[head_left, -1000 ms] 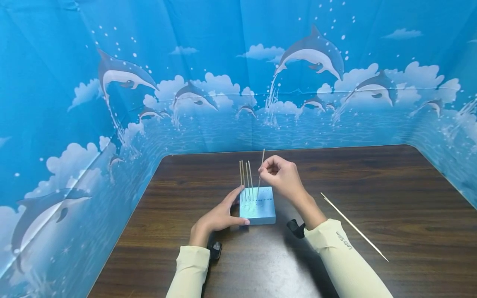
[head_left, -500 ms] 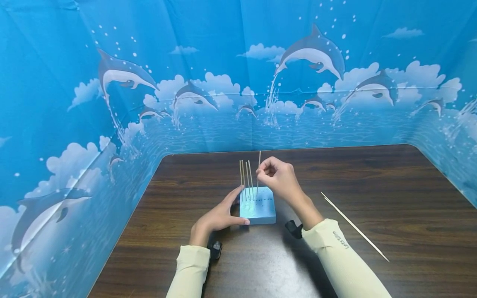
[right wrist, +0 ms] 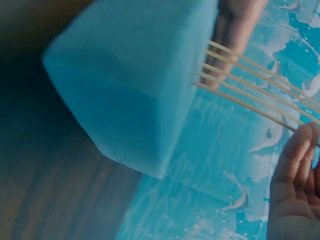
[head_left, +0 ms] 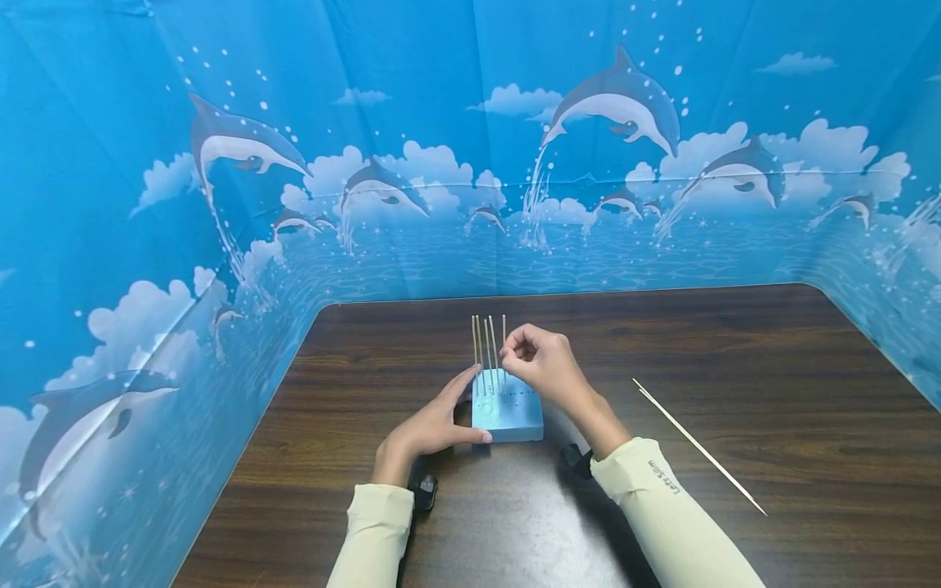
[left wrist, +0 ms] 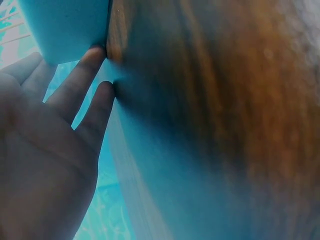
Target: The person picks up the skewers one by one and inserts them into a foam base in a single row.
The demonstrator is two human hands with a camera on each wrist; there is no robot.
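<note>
Pale-sleeved right hand point(head_left: 546, 369) raised over small light-blue foam block point(head_left: 507, 415), fingers curled, tips pinching thin upright wooden skewer point(head_left: 503, 347) partway down its length. Skewer's long axis near vertical, lower end in block's top, free end pointing up. Just left of it, row of four more wooden skewers point(head_left: 483, 351), all upright in block. Left hand point(head_left: 434, 426) flat on dark wooden table point(head_left: 772, 343), fingers straight, pressed against block's left side. Spare long wooden skewer point(head_left: 698, 447) lying diagonally on table, well apart to right.
</note>
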